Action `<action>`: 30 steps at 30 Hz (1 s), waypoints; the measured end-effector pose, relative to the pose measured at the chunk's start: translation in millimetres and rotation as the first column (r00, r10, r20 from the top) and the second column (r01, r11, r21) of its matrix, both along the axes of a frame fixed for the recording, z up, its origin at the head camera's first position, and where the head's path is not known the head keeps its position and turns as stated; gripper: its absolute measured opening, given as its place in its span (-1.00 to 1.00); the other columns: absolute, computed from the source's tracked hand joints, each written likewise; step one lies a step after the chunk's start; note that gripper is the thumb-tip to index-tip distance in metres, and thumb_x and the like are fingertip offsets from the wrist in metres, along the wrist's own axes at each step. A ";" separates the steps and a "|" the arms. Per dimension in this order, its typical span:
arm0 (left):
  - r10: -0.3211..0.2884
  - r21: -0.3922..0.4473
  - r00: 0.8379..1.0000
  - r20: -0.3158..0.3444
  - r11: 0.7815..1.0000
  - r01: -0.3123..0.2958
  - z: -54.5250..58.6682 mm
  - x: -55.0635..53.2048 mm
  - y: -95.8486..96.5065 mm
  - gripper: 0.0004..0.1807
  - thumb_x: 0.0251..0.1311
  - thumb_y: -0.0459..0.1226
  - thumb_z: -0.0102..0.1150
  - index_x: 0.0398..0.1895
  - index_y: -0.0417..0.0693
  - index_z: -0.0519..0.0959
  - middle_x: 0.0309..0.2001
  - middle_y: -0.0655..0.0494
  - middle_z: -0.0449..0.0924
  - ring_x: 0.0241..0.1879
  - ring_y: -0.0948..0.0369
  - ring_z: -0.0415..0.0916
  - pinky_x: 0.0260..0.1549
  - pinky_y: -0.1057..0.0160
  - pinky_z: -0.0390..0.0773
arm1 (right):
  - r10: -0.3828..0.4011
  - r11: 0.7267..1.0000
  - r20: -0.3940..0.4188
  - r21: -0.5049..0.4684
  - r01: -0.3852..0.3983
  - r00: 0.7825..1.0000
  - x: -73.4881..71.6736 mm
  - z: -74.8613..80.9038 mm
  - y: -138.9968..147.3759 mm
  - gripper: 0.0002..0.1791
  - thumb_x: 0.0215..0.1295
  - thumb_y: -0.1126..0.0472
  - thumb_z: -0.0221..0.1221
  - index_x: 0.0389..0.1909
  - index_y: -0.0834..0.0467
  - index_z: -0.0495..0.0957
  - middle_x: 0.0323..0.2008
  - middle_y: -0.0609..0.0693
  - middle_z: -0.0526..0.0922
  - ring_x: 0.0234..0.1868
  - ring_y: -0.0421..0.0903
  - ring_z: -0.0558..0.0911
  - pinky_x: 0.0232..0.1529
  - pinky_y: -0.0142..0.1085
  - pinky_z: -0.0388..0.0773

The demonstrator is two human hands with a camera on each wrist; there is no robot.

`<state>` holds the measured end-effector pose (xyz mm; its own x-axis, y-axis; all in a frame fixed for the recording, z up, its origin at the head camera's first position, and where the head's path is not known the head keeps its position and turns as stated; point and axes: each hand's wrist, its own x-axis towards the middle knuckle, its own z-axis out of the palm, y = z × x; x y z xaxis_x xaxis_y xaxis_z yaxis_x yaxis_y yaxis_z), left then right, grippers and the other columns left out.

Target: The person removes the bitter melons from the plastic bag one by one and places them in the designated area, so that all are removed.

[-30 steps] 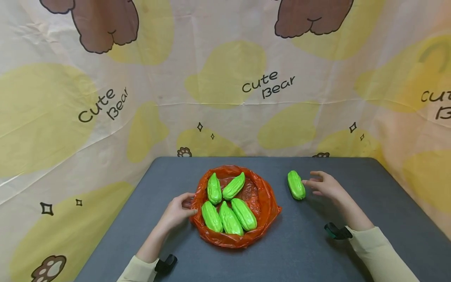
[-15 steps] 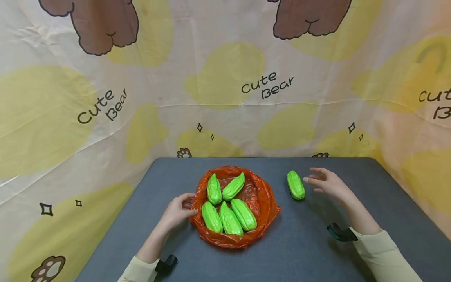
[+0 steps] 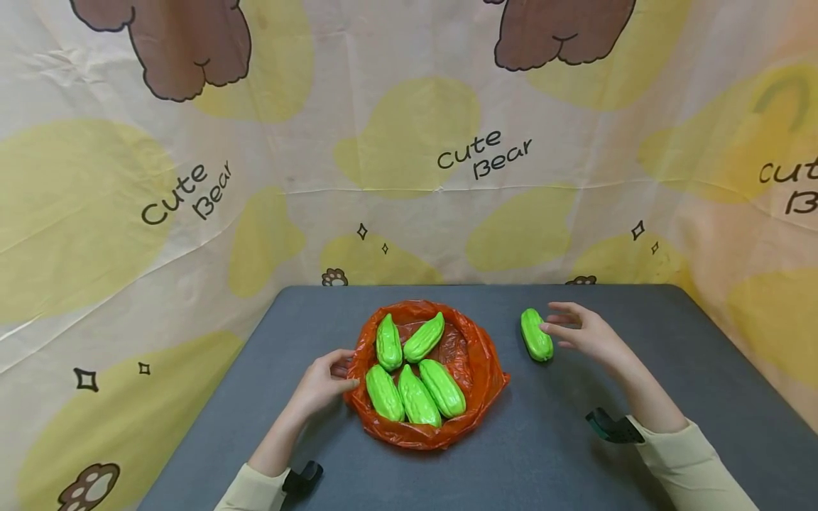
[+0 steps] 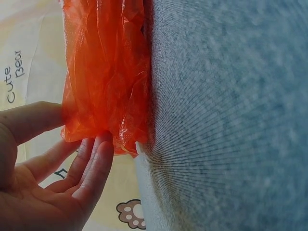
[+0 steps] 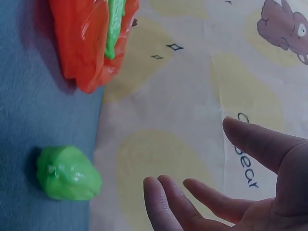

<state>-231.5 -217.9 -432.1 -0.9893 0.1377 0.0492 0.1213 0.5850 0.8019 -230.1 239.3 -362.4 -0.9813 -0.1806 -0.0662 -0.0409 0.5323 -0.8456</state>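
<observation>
A red plastic bag (image 3: 488, 369) with a rolled, round rim stands on the grey table. Inside it lie several bright green, ridged gourd-like vegetables (image 3: 418, 397). My left hand (image 3: 322, 380) holds the bag's left side; in the left wrist view the thumb reaches the rim and the fingers (image 4: 103, 159) touch the wall lower down. One more green gourd-like vegetable (image 3: 535, 339) lies on the table to the right of the bag. Above its right side hovers my right hand (image 3: 586, 333), fingers spread and nothing between them; the right wrist view shows a gap to that vegetable (image 5: 68, 173).
The grey table (image 3: 409, 482) ends at the back against a hanging cloth (image 3: 409, 163) printed with bears and yellow patches. A black wrist strap mount (image 3: 303, 479) sits on the left wrist, another mount (image 3: 613, 426) on the right.
My right hand drew slightly up and away from the lone green vegetable, then came back left over its edge. The left hand, the bag and the vegetables have stayed in place.
</observation>
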 end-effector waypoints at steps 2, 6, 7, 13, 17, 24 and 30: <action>0.000 0.004 1.000 -0.001 1.000 0.000 -0.2 -0.1 -0.1 -0.45 -0.04 -0.35 0.38 0.11 -0.16 0.52 -0.15 -0.05 0.60 -0.18 0.09 0.59 -0.27 0.20 0.56 | 0.004 1.000 -0.002 -0.005 -0.004 1.000 1.3 0.7 -3.5 -0.18 0.32 -0.09 0.10 0.41 0.29 0.06 0.27 0.40 0.30 0.21 0.25 0.42 0.08 0.01 0.48; -0.002 0.007 1.000 -0.001 1.000 0.002 -0.7 0.1 -0.5 -0.46 -0.04 -0.35 0.38 0.11 -0.16 0.52 -0.15 -0.06 0.60 -0.18 0.09 0.59 -0.27 0.19 0.57 | 0.013 1.000 -0.005 -0.009 -0.013 1.000 3.0 0.5 -11.4 -0.19 0.32 -0.10 0.11 0.41 0.27 0.08 0.28 0.40 0.30 0.22 0.25 0.41 0.08 0.01 0.48; 0.000 0.007 1.000 0.001 1.000 0.000 -0.9 0.0 -0.5 -0.46 -0.04 -0.35 0.38 0.11 -0.16 0.53 -0.15 -0.06 0.60 -0.18 0.09 0.59 -0.27 0.19 0.57 | 0.014 1.000 -0.004 -0.011 -0.014 1.000 3.4 0.4 -13.6 -0.19 0.31 -0.11 0.12 0.41 0.26 0.09 0.28 0.39 0.30 0.22 0.25 0.41 0.08 0.01 0.49; 0.006 -0.003 1.000 0.003 1.000 -0.006 -0.8 1.0 -0.4 -0.46 -0.04 -0.35 0.38 0.10 -0.14 0.53 -0.16 -0.05 0.61 -0.19 0.09 0.59 -0.28 0.21 0.56 | 0.031 0.999 -0.017 -0.022 -0.031 0.999 4.3 -1.9 -27.2 -0.21 0.27 -0.10 0.16 0.38 0.23 0.16 0.27 0.36 0.34 0.22 0.25 0.43 0.03 -0.02 0.53; -0.001 -0.008 1.000 0.002 1.000 0.001 -1.3 0.8 -0.4 -0.47 -0.03 -0.35 0.37 0.11 -0.14 0.53 -0.16 -0.06 0.60 -0.18 0.09 0.59 -0.28 0.21 0.57 | 0.047 0.999 -0.013 -0.025 -0.047 0.999 4.6 -3.8 -38.1 -0.23 0.27 -0.09 0.17 0.37 0.24 0.19 0.25 0.35 0.37 0.15 0.20 0.50 -0.01 -0.07 0.56; -0.002 -0.012 1.000 -0.004 1.000 0.002 -2.7 0.5 -0.3 -0.47 -0.02 -0.37 0.36 0.11 -0.14 0.53 -0.16 -0.05 0.59 -0.20 0.11 0.58 -0.29 0.20 0.56 | 0.074 0.997 -0.025 -0.012 -0.074 0.997 2.7 -11.5 -53.3 -0.28 0.27 -0.05 0.18 0.34 0.24 0.25 0.19 0.33 0.43 0.11 0.19 0.53 -0.04 -0.09 0.57; 0.006 -0.015 1.000 0.006 1.000 -0.006 -2.8 0.4 -0.6 -0.46 -0.02 -0.36 0.37 0.12 -0.13 0.52 -0.14 -0.05 0.59 -0.18 0.10 0.58 -0.27 0.20 0.56 | 0.101 0.994 -0.032 -0.028 -0.102 0.994 0.8 -19.1 -65.0 -0.31 0.25 -0.02 0.21 0.30 0.25 0.29 0.16 0.34 0.45 0.09 0.23 0.54 -0.04 -0.05 0.57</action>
